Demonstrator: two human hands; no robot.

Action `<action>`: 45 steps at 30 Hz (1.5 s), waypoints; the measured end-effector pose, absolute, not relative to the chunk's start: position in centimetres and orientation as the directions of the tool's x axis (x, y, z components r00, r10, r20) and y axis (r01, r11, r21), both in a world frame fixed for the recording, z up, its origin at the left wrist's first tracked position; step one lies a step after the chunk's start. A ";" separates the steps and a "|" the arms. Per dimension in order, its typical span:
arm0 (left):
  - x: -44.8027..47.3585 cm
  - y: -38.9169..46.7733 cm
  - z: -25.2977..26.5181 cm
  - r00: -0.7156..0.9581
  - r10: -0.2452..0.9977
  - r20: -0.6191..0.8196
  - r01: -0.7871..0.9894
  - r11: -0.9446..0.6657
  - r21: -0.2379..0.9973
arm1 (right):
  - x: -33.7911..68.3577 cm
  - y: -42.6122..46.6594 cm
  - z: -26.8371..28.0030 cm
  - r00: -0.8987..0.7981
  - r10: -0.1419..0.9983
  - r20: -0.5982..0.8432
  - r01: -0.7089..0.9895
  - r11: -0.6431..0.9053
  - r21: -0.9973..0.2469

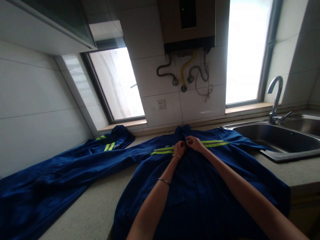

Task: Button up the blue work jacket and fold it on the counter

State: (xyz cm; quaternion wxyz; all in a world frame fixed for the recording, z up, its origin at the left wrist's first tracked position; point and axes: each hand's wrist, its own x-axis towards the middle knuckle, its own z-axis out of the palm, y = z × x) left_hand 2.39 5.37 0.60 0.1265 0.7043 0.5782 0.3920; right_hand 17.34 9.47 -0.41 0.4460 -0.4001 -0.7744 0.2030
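Note:
A dark blue work jacket (170, 186) with yellow-green and grey stripes lies spread, front up, on the counter, its collar toward the wall. My left hand (179, 149) pinches the front edge of the jacket just below the collar, at stripe height. Beside it, my right hand (195, 144) also has its fingers closed on the front placket, close to the left fingertips. The exact bit of cloth or button between the fingers is too small to make out. Bracelets circle my left wrist and forearm.
Another blue garment (62, 166) with matching stripes lies on the left of the counter (82, 213). At right, a steel sink (280, 136) with a curved faucet (276, 96) adjoins the jacket's sleeve. A water heater (188, 23) with pipes hangs on the tiled wall above a socket (161, 104).

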 end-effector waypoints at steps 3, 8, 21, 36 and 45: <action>2.3 5.4 0.4 0.020 0.912 0.410 0.670 -0.317 0.671 | 17.3 9.3 -0.4 -0.273 0.805 0.526 0.415 0.592 -0.691; 2.1 5.9 -0.3 0.018 0.908 0.419 0.568 -0.354 0.743 | 17.5 9.4 -0.5 -0.252 0.818 0.517 0.371 0.575 -0.729; 2.3 6.2 -0.9 0.015 0.896 0.443 0.366 -0.418 0.832 | 18.1 10.6 -0.1 -0.250 0.866 0.433 0.313 0.496 -0.810; 1.6 6.9 -1.3 0.171 0.893 0.416 0.331 -0.450 0.830 | 19.5 8.2 2.4 -0.526 0.757 0.387 0.578 0.653 -0.490; 1.4 6.7 -1.0 0.276 0.878 0.392 0.477 -0.479 0.737 | 19.5 7.7 3.4 -0.487 0.835 0.256 0.387 0.469 -0.794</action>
